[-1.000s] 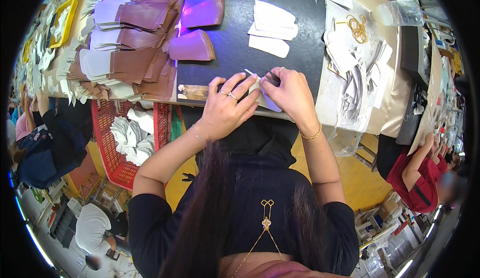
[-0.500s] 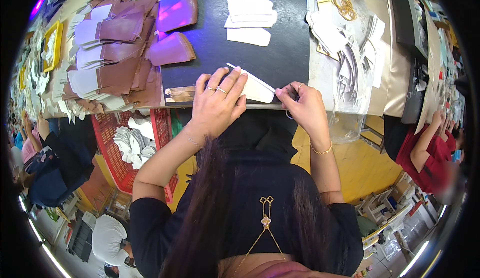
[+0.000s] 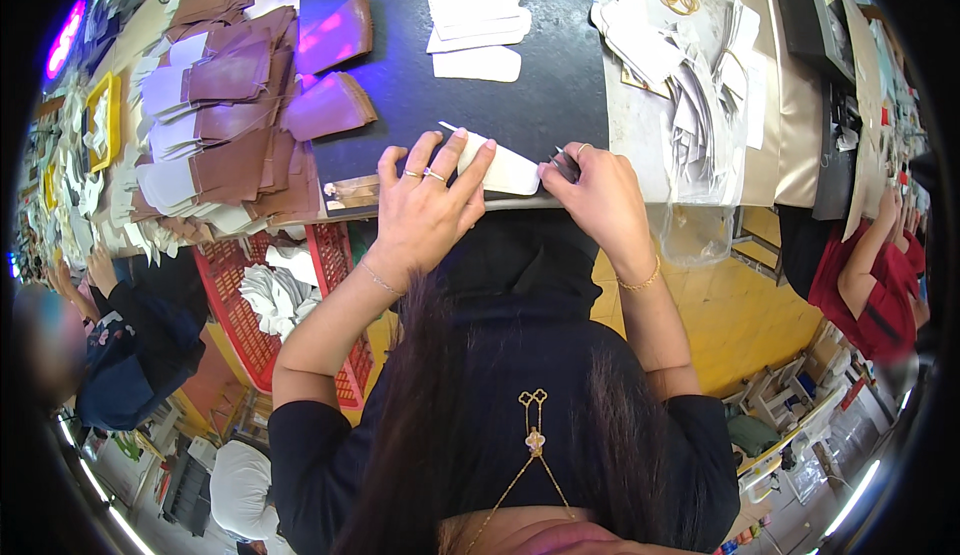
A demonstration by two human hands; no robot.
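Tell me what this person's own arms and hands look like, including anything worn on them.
Short, dark sleeves end near the elbows. The left hand wears two slim rings, with a thin bracelet at the wrist. The right hand has one ring and a gold-coloured chain at the wrist. Neither hand is gloved.

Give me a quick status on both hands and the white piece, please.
Left hand fingers on white piece. Right hand at its right end, gripping small dark tool. Piece at near edge of black mat, partly covered by left fingers.
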